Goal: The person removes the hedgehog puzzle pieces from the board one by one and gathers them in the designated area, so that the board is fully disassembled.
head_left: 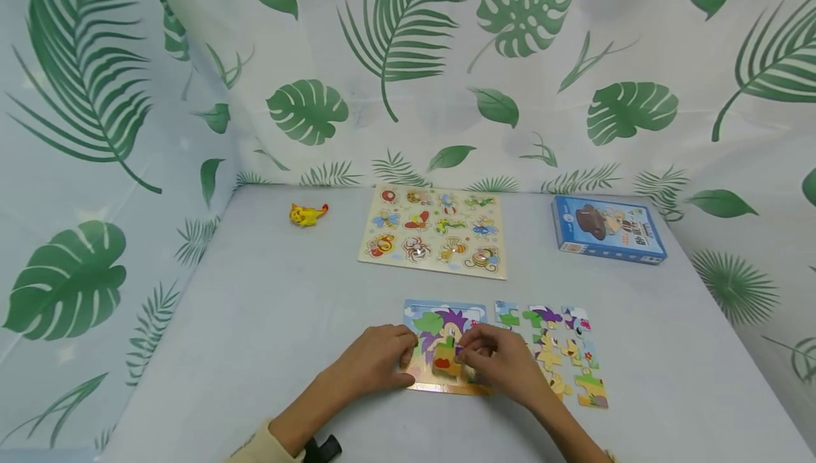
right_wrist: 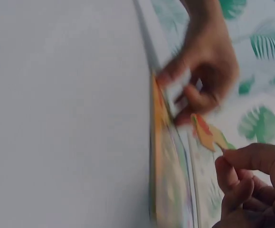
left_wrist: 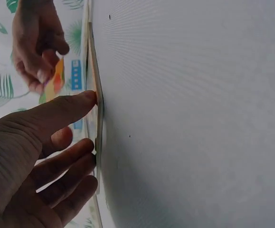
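A jigsaw piece, yellow and green with a red patch, is pinched between the thumb and fingers of my right hand. In the right wrist view this jigsaw piece is raised over the puzzle board. Below it lies the puzzle board, a flat frame printed with a purple-haired cartoon figure. My left hand touches the board's left edge. In the left wrist view its thumb and fingertips rest along that edge without curling round it.
Loose jigsaw pieces lie in rough rows right of the board. Farther back are a wooden insect peg puzzle, a blue box at the right, and a small yellow toy cat at the left. Leaf-print cloth walls the table's back and sides.
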Tool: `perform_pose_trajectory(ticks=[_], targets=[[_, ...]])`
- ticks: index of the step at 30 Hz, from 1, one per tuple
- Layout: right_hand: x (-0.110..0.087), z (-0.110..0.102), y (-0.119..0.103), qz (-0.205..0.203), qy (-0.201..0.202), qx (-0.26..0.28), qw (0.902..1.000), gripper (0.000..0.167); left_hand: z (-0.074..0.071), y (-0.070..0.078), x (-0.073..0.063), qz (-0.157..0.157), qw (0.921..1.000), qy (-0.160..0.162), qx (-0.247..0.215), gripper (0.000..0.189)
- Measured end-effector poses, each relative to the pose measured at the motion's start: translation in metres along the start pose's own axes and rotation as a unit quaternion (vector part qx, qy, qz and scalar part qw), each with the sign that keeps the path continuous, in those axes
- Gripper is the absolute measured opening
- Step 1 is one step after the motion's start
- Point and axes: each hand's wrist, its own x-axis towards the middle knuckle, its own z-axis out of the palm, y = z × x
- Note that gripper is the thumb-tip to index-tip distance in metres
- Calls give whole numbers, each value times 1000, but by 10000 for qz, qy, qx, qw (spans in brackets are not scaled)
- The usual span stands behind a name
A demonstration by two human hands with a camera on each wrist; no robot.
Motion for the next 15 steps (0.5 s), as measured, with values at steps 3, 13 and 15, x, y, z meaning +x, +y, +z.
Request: perform_pose_trajectory(ticks=[3, 13, 15], targets=[[-12, -25, 10, 414, 240, -151, 9987, 8, 0, 0, -1, 75, 10000, -16, 42, 29], [-37, -62, 39, 1214, 222, -190, 9922, 10, 2, -4, -7, 229, 9996, -127, 135, 19], [-38, -62, 42, 1253, 251, -335, 9912, 9, 1, -4, -7, 204, 9996, -152, 86, 19]])
